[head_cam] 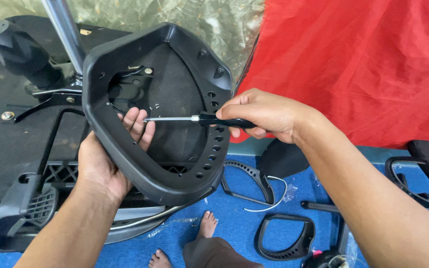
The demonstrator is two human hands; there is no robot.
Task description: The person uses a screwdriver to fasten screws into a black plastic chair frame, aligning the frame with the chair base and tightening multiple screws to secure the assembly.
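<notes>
We see a black plastic armrest loop (125, 149), smooth and moulded, shaped like a rounded D with a hollow channel inside and a row of small round holes along its right-hand limb. It is held up in the middle of the view, above an upturned chair seat (6, 139) covered in dull black fabric. Our left hand (100, 159) grips the loop's lower left limb, palm behind the plastic and fingers (137, 124) curled through the opening. Our right hand (269, 114) is closed around the black handle of a screwdriver (199, 119). The tool lies nearly level, its long axis running left to right across the opening, its thin bright metal shaft pointing left with the tip just beside the left fingertips. Behind the loop a chrome gas column (65, 30) rises from the seat's metal mechanism. To the right hangs a crumpled red cloth (363, 64). Below, on the blue carpet floor (224, 218), lie a second black armrest loop (286, 238), a curved black bracket with a white wire, and two bare feet (207, 223).
</notes>
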